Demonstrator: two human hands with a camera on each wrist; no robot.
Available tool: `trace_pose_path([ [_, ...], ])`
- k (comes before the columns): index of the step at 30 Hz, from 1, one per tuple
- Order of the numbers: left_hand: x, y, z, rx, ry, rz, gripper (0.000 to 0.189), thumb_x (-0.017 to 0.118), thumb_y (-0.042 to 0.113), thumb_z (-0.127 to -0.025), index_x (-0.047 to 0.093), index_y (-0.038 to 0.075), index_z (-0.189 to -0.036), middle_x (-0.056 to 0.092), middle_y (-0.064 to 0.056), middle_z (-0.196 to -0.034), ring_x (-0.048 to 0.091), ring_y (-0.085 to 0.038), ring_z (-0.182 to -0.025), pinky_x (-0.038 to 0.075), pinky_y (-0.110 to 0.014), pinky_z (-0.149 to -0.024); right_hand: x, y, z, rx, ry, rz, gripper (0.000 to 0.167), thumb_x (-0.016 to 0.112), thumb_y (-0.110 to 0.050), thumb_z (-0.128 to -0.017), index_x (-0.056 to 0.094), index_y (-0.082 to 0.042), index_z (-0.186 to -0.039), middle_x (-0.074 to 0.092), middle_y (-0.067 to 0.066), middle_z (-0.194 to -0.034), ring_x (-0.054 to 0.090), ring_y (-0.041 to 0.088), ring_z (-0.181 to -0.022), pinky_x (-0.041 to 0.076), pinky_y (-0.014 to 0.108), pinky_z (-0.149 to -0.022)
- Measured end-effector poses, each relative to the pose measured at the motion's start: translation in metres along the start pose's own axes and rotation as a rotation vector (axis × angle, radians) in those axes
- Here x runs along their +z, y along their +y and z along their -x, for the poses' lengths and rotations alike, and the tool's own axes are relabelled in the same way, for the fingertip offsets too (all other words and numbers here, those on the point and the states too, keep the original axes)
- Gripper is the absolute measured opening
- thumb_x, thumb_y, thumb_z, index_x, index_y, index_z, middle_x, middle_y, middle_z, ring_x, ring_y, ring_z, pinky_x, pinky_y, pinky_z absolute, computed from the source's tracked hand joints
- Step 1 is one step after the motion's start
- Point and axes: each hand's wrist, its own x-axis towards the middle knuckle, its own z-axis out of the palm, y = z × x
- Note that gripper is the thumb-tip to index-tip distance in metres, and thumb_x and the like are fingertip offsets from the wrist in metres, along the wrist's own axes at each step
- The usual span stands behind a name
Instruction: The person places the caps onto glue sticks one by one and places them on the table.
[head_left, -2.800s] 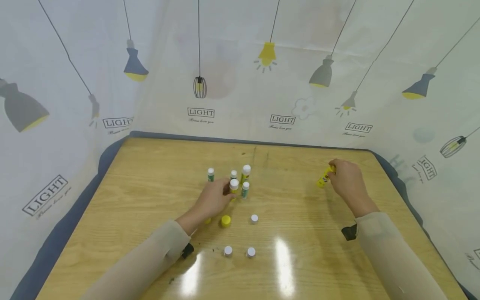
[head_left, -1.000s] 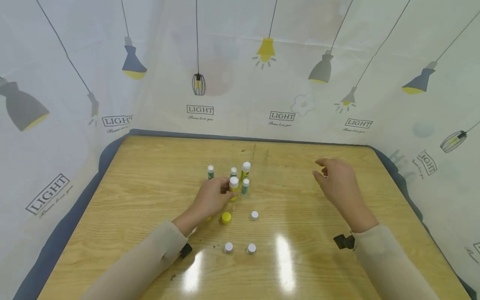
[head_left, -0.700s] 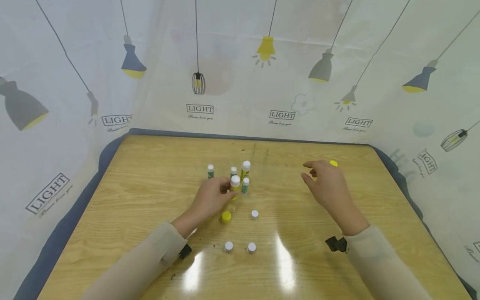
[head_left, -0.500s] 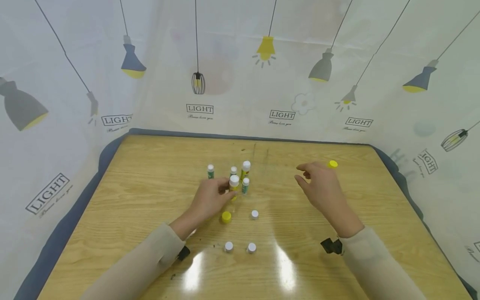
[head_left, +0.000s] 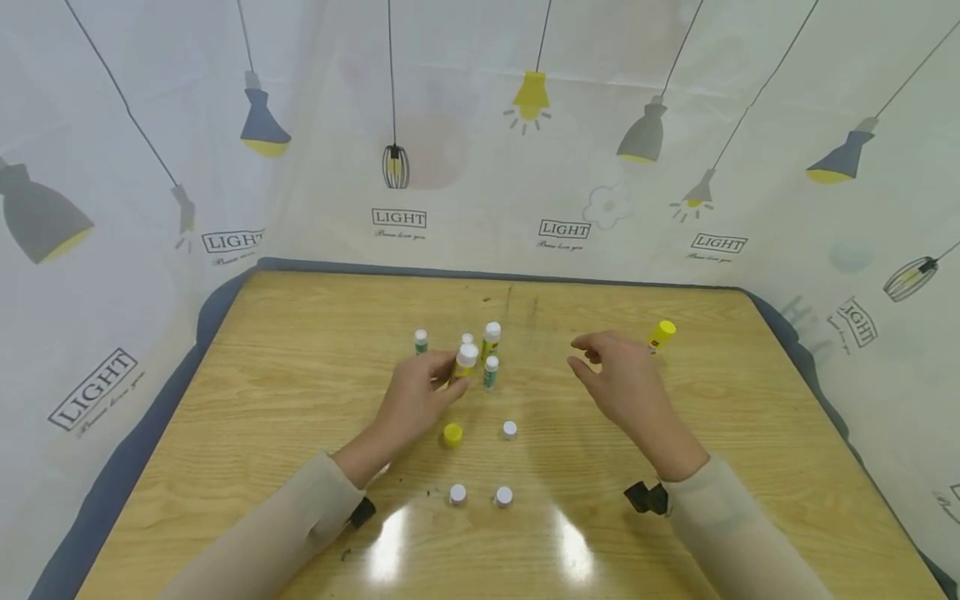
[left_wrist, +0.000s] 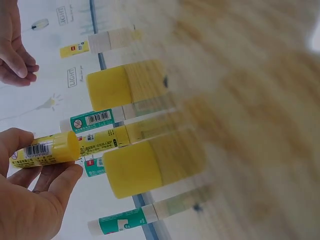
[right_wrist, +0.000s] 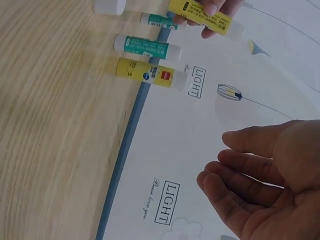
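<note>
My left hand (head_left: 416, 387) pinches a yellow glue stick (head_left: 466, 360) with a white cap between thumb and fingers. In the left wrist view that glue stick (left_wrist: 42, 151) is tilted and raised above the table. Close around it stand a yellow glue stick (head_left: 491, 340) and a green one (head_left: 491, 373), with another green one (head_left: 422, 342) to the left. A further green stick is mostly hidden behind the held one. My right hand (head_left: 626, 387) hovers with relaxed fingers, holding nothing. Just beyond it, a yellow glue stick (head_left: 662, 335) stands yellow end up, white end down.
Several loose caps lie nearer on the wooden table (head_left: 300, 350): a yellow cap (head_left: 452, 434) and white caps (head_left: 510, 430), (head_left: 457, 494), (head_left: 504, 496). The left wrist view shows a second yellow cap (left_wrist: 132, 170). A lamp-print curtain (head_left: 480, 167) surrounds the table.
My right hand has let go of its yellow glue stick, leaving it standing at the right, and has moved left. My left hand has just raised and tilted its glue stick.
</note>
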Motion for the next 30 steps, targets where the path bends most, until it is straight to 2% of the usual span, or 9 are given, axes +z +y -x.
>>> trace_pose_path([
  [4, -0.001, 0.002, 0.001, 0.050, 0.021, 0.010, 0.040, 0.076, 0.009, -0.091, 0.067, 0.004, -0.129, 0.072, -0.008, -0.115, 0.070, -0.021, -0.102, 0.059, -0.028, -0.089, 0.002, -0.007, 0.000, -0.002, 0.005, -0.032, 0.026, 0.075, -0.018, -0.093, 0.074, -0.002, -0.113, 0.075, 0.016, -0.108, 0.071, 0.031, -0.094, 0.060, 0.047, -0.080],
  [8, -0.002, 0.005, 0.003, 0.074, 0.047, -0.007, 0.039, 0.076, 0.010, -0.092, 0.067, 0.005, -0.129, 0.069, -0.004, -0.109, 0.068, -0.018, -0.097, 0.059, -0.028, -0.090, 0.005, -0.014, 0.001, 0.007, -0.002, -0.062, 0.025, 0.075, -0.018, -0.093, 0.074, -0.003, -0.113, 0.075, 0.014, -0.108, 0.071, 0.030, -0.095, 0.060, 0.046, -0.081],
  [14, -0.002, 0.009, 0.005, 0.079, 0.073, -0.024, 0.039, 0.077, 0.010, -0.091, 0.068, 0.007, -0.129, 0.069, -0.004, -0.114, 0.069, -0.020, -0.103, 0.059, -0.029, -0.092, 0.012, -0.023, 0.002, 0.016, -0.027, -0.079, 0.024, 0.075, -0.021, -0.094, 0.075, -0.006, -0.113, 0.075, 0.011, -0.108, 0.071, 0.027, -0.094, 0.060, 0.045, -0.081],
  [20, -0.002, 0.014, 0.006, 0.059, 0.075, -0.041, 0.039, 0.076, 0.012, -0.091, 0.067, 0.006, -0.129, 0.071, -0.010, -0.123, 0.070, -0.025, -0.109, 0.059, -0.034, -0.092, 0.023, -0.030, 0.004, -0.006, -0.037, -0.116, 0.022, 0.075, -0.019, -0.093, 0.075, -0.006, -0.110, 0.076, 0.009, -0.106, 0.071, 0.026, -0.093, 0.060, 0.043, -0.081],
  [26, -0.003, 0.019, 0.009, 0.000, 0.091, -0.069, 0.037, 0.076, 0.015, -0.091, 0.068, 0.005, -0.126, 0.073, -0.010, -0.118, 0.072, -0.024, -0.105, 0.060, -0.035, -0.092, 0.037, -0.042, 0.007, -0.019, -0.088, -0.148, 0.021, 0.075, -0.020, -0.094, 0.076, -0.008, -0.111, 0.075, 0.008, -0.106, 0.071, 0.026, -0.094, 0.061, 0.042, -0.079],
  [30, -0.004, 0.020, 0.011, -0.005, 0.102, -0.079, 0.036, 0.077, 0.014, -0.090, 0.069, 0.005, -0.124, 0.074, -0.010, -0.117, 0.072, -0.024, -0.104, 0.060, -0.038, -0.092, 0.045, -0.050, 0.007, -0.011, -0.115, -0.161, 0.021, 0.076, -0.020, -0.093, 0.076, -0.008, -0.111, 0.075, 0.007, -0.105, 0.070, 0.025, -0.093, 0.060, 0.040, -0.079],
])
